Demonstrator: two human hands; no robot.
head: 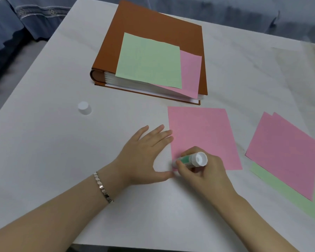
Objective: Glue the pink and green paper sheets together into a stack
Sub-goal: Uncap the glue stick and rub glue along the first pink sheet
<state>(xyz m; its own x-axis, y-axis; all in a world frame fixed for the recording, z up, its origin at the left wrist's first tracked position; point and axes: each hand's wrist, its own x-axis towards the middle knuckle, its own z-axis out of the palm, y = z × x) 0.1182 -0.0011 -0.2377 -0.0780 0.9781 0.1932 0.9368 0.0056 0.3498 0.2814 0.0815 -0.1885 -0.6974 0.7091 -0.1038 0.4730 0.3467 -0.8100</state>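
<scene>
A single pink sheet (202, 135) lies flat on the table in front of me. My right hand (202, 171) grips a green and white glue stick (191, 160), its tip down at the sheet's near left corner. My left hand (145, 153) lies flat on the table with straight fingers, fingertips touching the sheet's left edge. A green sheet (149, 60) overlaps a pink sheet (190, 73) on top of a brown binder (153, 24). At the right lie more pink sheets (287, 151) over green sheets (289, 193).
The glue stick's white cap (84, 107) stands alone on the white table (44, 142) at the left. The binder occupies the far middle. Blue fabric (16, 24) lies beyond the table's far left edge. The table's near edge runs just under my forearms.
</scene>
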